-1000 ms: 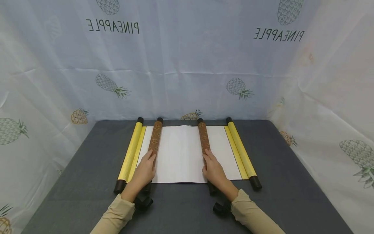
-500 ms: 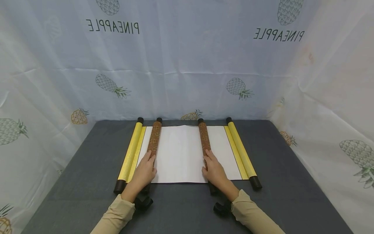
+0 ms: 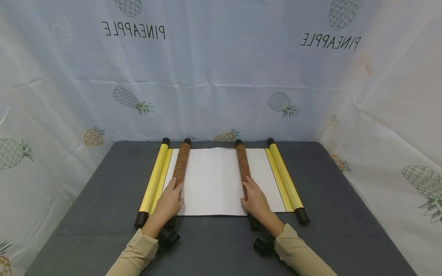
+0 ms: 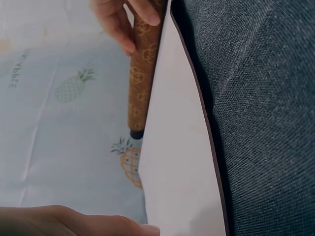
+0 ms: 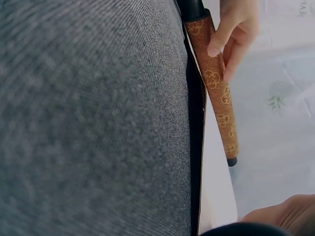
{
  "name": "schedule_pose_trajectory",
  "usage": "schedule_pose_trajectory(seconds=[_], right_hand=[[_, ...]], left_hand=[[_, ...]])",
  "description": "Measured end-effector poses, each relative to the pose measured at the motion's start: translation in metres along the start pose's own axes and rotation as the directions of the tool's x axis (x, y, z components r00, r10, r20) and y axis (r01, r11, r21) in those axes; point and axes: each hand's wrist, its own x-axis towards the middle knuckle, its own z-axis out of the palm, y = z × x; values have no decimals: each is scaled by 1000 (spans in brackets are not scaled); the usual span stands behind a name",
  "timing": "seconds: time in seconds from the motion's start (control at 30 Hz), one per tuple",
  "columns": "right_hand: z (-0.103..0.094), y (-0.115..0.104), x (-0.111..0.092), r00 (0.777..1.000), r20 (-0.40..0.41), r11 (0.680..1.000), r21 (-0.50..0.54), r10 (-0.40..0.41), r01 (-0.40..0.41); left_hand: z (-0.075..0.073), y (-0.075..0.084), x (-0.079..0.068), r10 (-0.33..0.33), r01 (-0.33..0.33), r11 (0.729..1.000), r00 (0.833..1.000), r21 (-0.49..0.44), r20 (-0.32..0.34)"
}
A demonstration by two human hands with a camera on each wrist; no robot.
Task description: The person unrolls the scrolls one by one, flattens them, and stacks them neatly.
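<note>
A scroll with white paper (image 3: 214, 180) lies spread on the dark table, between a yellow roller (image 3: 154, 180) on the left and another yellow roller (image 3: 285, 178) on the right. Two brown, gold-patterned rolls with black end caps lie across the paper. My left hand (image 3: 169, 201) grips the near half of the left brown roll (image 3: 181, 161); in the right wrist view its thumb and fingers sit on either side. Around the near half of the right brown roll (image 3: 243, 159), my right hand (image 3: 257, 200) holds on likewise. Each hand covers part of its roll.
The dark grey cloth-covered table (image 3: 214, 249) extends in front and to both sides. A pale curtain (image 3: 221, 57) printed with pineapples hangs behind and at the sides. Black wrist-worn pieces show under the sleeves.
The two brown rolls have shifted slightly apart, the left one leftward and the right one rightward, with my hands on them. The yellow rollers have stayed in place.
</note>
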Motion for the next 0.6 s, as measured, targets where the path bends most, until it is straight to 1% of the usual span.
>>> schedule_pose_trajectory(seconds=[0.2,0.43,0.6], right_hand=[[1,2,-1,999,-29,1000,-6,-20,20],[0,4,0,1000,-24,1000,-4,-10,10],[0,7,0,999,-37,1000,-10,-19,19]], left_hand=[[-2,-2,0,6,-7,1000,1000,17,9],[-6,-2,0,-29,29,1000,999,-1,43],[-5,-2,0,-59,60,998,997,-21,44]])
